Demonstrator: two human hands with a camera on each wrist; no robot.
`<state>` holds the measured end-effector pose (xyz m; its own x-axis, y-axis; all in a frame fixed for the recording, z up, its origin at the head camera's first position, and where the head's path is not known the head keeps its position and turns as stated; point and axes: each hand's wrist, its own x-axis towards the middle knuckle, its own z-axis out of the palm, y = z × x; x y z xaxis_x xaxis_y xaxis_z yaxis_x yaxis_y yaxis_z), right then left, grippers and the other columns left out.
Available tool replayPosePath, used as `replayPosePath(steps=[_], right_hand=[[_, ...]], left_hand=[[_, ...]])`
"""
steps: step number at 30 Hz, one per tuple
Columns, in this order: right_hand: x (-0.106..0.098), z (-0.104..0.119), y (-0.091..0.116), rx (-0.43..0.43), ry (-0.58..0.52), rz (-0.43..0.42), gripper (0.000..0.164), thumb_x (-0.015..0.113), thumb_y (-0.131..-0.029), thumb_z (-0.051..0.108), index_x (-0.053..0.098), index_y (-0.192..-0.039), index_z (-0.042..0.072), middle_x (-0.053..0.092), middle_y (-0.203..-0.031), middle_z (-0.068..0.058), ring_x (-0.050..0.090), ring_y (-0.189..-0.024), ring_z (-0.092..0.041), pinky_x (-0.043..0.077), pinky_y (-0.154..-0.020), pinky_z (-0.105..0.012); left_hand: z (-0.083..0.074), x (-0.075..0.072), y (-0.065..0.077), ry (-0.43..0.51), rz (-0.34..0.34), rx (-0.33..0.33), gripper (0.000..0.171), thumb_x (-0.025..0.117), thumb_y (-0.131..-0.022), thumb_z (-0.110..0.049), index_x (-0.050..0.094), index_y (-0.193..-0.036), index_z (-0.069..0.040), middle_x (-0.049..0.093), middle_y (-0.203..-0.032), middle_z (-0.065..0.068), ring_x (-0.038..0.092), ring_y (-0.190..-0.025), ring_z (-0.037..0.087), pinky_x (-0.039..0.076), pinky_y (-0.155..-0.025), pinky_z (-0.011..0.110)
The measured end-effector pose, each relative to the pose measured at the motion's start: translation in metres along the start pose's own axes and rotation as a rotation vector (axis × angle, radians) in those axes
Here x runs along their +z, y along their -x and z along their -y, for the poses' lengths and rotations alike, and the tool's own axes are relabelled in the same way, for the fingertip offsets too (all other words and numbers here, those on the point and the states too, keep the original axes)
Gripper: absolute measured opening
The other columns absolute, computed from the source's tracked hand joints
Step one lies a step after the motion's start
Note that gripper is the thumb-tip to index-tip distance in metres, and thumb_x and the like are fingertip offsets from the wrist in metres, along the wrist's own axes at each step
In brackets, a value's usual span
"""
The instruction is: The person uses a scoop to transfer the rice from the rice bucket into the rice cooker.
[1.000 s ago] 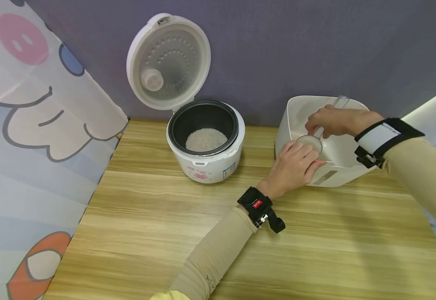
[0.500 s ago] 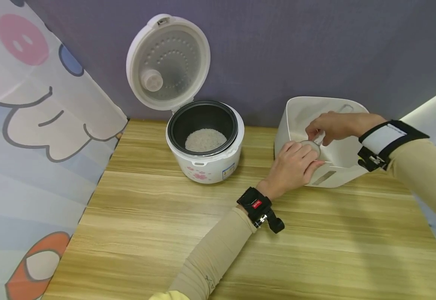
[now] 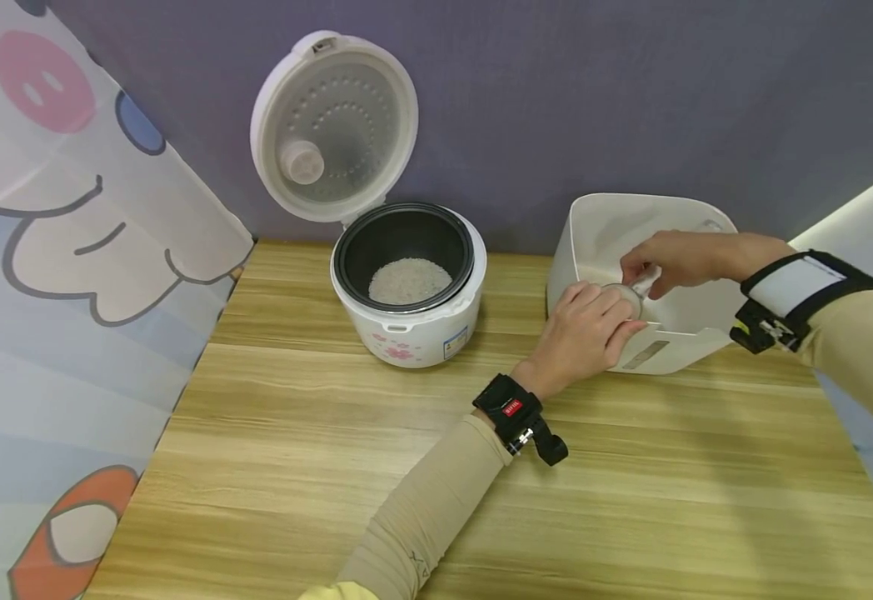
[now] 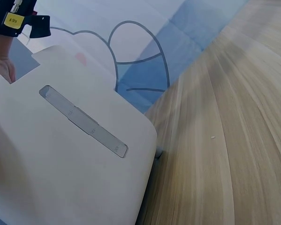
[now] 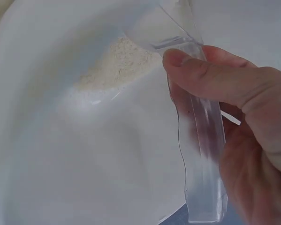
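A white rice bin [image 3: 594,225] with a narrow clear window strip [image 4: 86,121] on its front stands at the right. My left hand [image 3: 585,333] holds its near left rim, fingers bent over the edge. Inside the bin, my right hand [image 3: 680,260] grips a clear plastic scoop [image 5: 208,183] by the handle, thumb pressed on the neck where handle meets cup. The cup lies close to the left hand's fingers in the head view. Beyond the cup, rice [image 5: 117,68] lies gathered on the bin's white bottom in the right wrist view.
Left of the bin stands a white rice cooker [image 3: 406,343] with pink flowers, its lid [image 3: 354,108] raised. Rice [image 3: 410,282] covers the bottom of its dark inner pot [image 3: 395,237]. Both stand on a wooden table [image 3: 294,450] against a grey backdrop [image 3: 526,108].
My right hand and wrist have shifted slightly right and toward me, and the scoop's handle end has dropped lower inside the bin. The left hand keeps its hold on the rim.
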<state>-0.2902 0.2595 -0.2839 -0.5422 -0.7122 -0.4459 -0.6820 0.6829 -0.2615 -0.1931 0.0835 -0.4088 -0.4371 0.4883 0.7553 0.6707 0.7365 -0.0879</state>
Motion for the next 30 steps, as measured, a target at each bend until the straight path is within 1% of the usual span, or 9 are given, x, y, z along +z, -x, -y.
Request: replayPosePath(steps=[6, 12, 14, 16, 20, 23, 26, 30], right_hand=[[0.005, -0.004, 0.007, -0.006, -0.017, -0.054, 0.03, 0.086, -0.079, 0.0, 0.067, -0.099, 0.011, 0.07, -0.1, 0.004, 0.064, -0.094, -0.015, 0.055, -0.085, -0.036], [0.006, -0.008, 0.017, -0.005, -0.032, -0.113, 0.029, 0.085, -0.08, 0.001, 0.069, -0.103, 0.009, 0.072, -0.106, 0.002, 0.069, -0.101, -0.022, 0.056, -0.089, -0.037], [0.005, -0.009, 0.022, -0.009, -0.026, -0.133, 0.029, 0.085, -0.081, 0.001, 0.07, -0.105, 0.008, 0.072, -0.106, 0.001, 0.069, -0.1, -0.022, 0.057, -0.088, -0.036], [0.006, -0.01, 0.027, -0.016, -0.014, -0.159, 0.03, 0.086, -0.081, 0.002, 0.071, -0.106, 0.007, 0.072, -0.106, 0.001, 0.069, -0.098, -0.018, 0.057, -0.086, -0.033], [0.01, -0.011, 0.036, -0.026, 0.017, -0.229, 0.031, 0.087, -0.08, 0.005, 0.072, -0.106, 0.009, 0.073, -0.105, 0.004, 0.068, -0.095, -0.011, 0.057, -0.083, -0.029], [0.014, -0.012, 0.043, -0.004, 0.029, -0.259, 0.032, 0.087, -0.079, 0.007, 0.074, -0.108, 0.009, 0.074, -0.106, 0.002, 0.071, -0.095, -0.014, 0.058, -0.081, -0.03], [0.018, -0.011, 0.051, 0.034, 0.024, -0.275, 0.034, 0.087, -0.08, 0.008, 0.074, -0.112, 0.006, 0.076, -0.109, -0.003, 0.073, -0.097, -0.022, 0.059, -0.081, -0.033], [0.025, -0.009, 0.061, 0.053, 0.046, -0.341, 0.034, 0.085, -0.082, 0.008, 0.075, -0.114, 0.004, 0.076, -0.11, -0.007, 0.074, -0.096, -0.025, 0.059, -0.077, -0.032]], left_hand=[[0.001, 0.0, 0.002, 0.002, -0.011, -0.003, 0.03, 0.052, -0.107, -0.043, 0.065, -0.091, -0.021, 0.062, -0.091, -0.008, 0.059, -0.09, 0.01, 0.041, -0.099, 0.028], [0.003, -0.002, 0.002, -0.007, -0.026, -0.001, 0.03, 0.052, -0.107, -0.042, 0.064, -0.089, -0.021, 0.06, -0.089, -0.007, 0.058, -0.087, 0.011, 0.042, -0.098, 0.027], [0.004, -0.002, 0.002, -0.011, -0.028, 0.001, 0.03, 0.052, -0.107, -0.042, 0.064, -0.089, -0.02, 0.06, -0.089, -0.007, 0.057, -0.087, 0.011, 0.042, -0.097, 0.027], [0.004, -0.002, 0.001, -0.016, -0.028, 0.002, 0.03, 0.052, -0.107, -0.042, 0.063, -0.089, -0.021, 0.06, -0.089, -0.008, 0.057, -0.086, 0.011, 0.042, -0.097, 0.027], [0.004, -0.002, 0.001, -0.017, -0.019, 0.0, 0.03, 0.052, -0.107, -0.043, 0.063, -0.09, -0.02, 0.059, -0.088, -0.007, 0.057, -0.086, 0.011, 0.042, -0.097, 0.028], [0.004, -0.003, 0.002, -0.016, -0.012, -0.001, 0.031, 0.052, -0.107, -0.043, 0.064, -0.091, -0.02, 0.059, -0.088, -0.007, 0.057, -0.087, 0.012, 0.042, -0.097, 0.028], [0.003, -0.003, 0.003, -0.009, -0.008, -0.007, 0.03, 0.053, -0.106, -0.044, 0.065, -0.092, -0.021, 0.06, -0.089, -0.007, 0.057, -0.088, 0.012, 0.041, -0.098, 0.028], [0.004, -0.004, 0.003, -0.002, -0.005, -0.014, 0.029, 0.053, -0.106, -0.044, 0.067, -0.095, -0.021, 0.061, -0.09, -0.008, 0.058, -0.089, 0.011, 0.041, -0.098, 0.028]])
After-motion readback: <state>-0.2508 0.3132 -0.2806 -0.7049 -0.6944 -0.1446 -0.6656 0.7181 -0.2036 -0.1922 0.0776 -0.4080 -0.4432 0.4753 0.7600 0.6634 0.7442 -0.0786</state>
